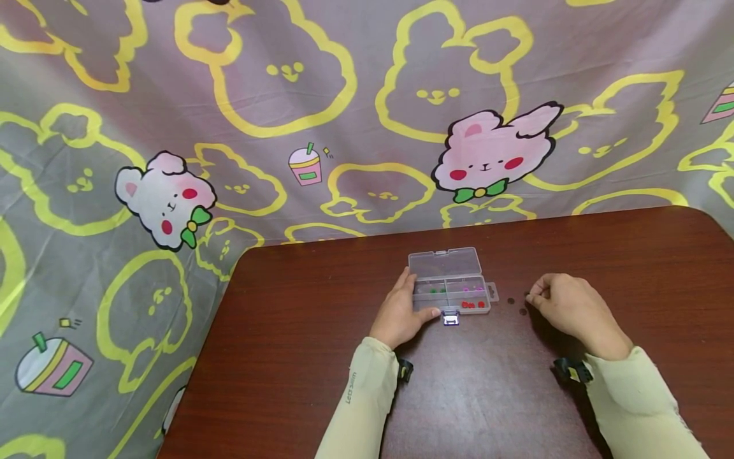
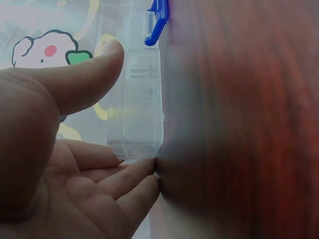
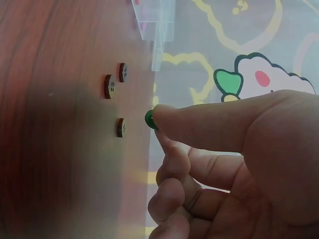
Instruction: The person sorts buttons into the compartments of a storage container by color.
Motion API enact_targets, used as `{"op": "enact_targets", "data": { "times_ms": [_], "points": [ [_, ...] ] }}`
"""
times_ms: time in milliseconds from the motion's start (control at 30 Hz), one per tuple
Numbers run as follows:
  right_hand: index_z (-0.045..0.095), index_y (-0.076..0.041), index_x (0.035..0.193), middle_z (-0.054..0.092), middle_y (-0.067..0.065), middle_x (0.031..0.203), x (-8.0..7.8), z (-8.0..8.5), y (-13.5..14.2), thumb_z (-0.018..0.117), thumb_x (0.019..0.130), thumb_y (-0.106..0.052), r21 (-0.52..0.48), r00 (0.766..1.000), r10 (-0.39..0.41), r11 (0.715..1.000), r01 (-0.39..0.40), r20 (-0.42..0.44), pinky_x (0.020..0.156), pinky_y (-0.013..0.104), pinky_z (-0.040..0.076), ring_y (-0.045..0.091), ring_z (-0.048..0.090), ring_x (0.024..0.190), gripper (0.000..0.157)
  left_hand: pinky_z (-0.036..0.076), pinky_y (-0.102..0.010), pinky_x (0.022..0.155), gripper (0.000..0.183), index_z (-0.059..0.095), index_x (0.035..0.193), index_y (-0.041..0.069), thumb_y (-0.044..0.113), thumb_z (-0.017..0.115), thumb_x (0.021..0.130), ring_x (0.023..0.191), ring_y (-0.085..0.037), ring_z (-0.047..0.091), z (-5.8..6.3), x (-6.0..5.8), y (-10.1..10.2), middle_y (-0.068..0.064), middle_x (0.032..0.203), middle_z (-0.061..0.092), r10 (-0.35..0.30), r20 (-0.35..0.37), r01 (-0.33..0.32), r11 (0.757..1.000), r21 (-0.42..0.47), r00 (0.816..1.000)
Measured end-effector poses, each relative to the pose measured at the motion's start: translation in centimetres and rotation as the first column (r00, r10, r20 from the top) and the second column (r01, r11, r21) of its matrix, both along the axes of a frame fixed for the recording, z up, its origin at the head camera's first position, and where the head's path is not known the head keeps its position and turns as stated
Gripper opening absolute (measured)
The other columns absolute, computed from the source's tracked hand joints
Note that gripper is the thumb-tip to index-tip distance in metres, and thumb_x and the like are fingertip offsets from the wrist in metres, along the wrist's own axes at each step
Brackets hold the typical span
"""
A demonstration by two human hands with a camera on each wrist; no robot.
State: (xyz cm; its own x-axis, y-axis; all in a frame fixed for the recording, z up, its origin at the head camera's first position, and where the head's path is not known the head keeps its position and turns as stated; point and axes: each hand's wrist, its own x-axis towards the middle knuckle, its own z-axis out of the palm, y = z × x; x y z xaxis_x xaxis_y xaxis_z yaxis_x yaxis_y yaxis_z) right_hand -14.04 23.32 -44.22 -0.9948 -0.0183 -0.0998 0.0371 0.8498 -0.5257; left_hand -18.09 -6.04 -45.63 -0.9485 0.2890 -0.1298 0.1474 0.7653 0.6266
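A clear plastic compartment box (image 1: 427, 306) stands on the table with its lid (image 1: 444, 262) raised at the back. My left hand (image 1: 398, 312) holds its left end, fingers along the side wall and thumb at the front edge. Inside, green pieces (image 1: 438, 291) lie back left, pink pieces (image 1: 473, 289) back right and red pieces (image 1: 473, 305) front right. Right of the box, my right hand (image 1: 573, 312) pinches a small green button (image 3: 150, 119) between thumb and index finger, just above the table. Beside those fingertips lie three dark buttons (image 3: 109, 86), apart from one another.
The brown wooden table (image 1: 287, 344) ends at the back against a patterned curtain (image 1: 367, 95). A blue-edged latch (image 1: 451, 318) hangs from the box's front, and a clear hanging tab (image 1: 492, 292) juts from its right end toward the dark buttons.
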Motion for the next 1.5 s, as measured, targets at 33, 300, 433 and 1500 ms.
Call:
{"op": "enact_targets", "data": {
  "times_ms": [33, 300, 433, 1500],
  "points": [
    [0.068, -0.003, 0.086, 0.062, 0.002, 0.072, 0.0, 0.0, 0.0, 0.067, 0.092, -0.011, -0.001, 1.000, 0.002, 1.000, -0.002, -0.004, 0.057, 0.034, 0.041, 0.019, 0.052, 0.065, 0.010, 0.034, -0.042, 0.116, 0.085, 0.036, 0.154, 0.000, 0.033, 0.079, 0.089, 0.147, -0.027, 0.033, 0.0, 0.0, 0.0, -0.009, 0.166, 0.022, 0.000, 0.000, 0.000, 1.000, 0.000, 1.000],
    [0.067, -0.004, 0.085, 0.061, 0.000, 0.070, 0.1, 0.3, -0.4, 0.066, 0.092, -0.012, -0.010, 1.000, 0.006, 1.000, -0.006, -0.009, 0.056, 0.033, 0.041, 0.018, 0.052, 0.064, 0.010, 0.034, -0.041, 0.116, 0.086, 0.035, 0.155, 0.001, 0.035, 0.079, 0.089, 0.147, -0.025, 0.032, -0.1, 0.0, -0.1, -0.007, 0.166, 0.021, 0.003, 0.006, -0.003, 1.000, -0.001, 1.000],
    [0.068, -0.005, 0.085, 0.061, 0.000, 0.070, 0.1, 0.4, -0.6, 0.066, 0.092, -0.013, -0.012, 1.000, 0.007, 1.000, -0.007, -0.011, 0.056, 0.033, 0.041, 0.018, 0.053, 0.064, 0.010, 0.034, -0.041, 0.116, 0.086, 0.035, 0.155, 0.001, 0.035, 0.078, 0.089, 0.148, -0.025, 0.031, -0.1, 0.1, -0.1, -0.006, 0.167, 0.020, 0.003, 0.014, -0.003, 1.000, 0.001, 1.000],
    [0.068, -0.005, 0.085, 0.057, -0.001, 0.066, -0.3, 1.3, -3.1, 0.069, 0.091, -0.013, -0.047, 0.997, 0.023, 0.999, -0.027, -0.076, 0.052, 0.032, 0.038, 0.017, 0.048, 0.059, 0.011, 0.034, -0.040, 0.116, 0.086, 0.037, 0.154, 0.002, 0.036, 0.079, 0.088, 0.147, -0.025, 0.033, -0.3, 0.0, 0.0, -0.006, 0.166, 0.022, 0.012, 0.003, -0.012, 1.000, -0.011, 1.000]
  ]
}}
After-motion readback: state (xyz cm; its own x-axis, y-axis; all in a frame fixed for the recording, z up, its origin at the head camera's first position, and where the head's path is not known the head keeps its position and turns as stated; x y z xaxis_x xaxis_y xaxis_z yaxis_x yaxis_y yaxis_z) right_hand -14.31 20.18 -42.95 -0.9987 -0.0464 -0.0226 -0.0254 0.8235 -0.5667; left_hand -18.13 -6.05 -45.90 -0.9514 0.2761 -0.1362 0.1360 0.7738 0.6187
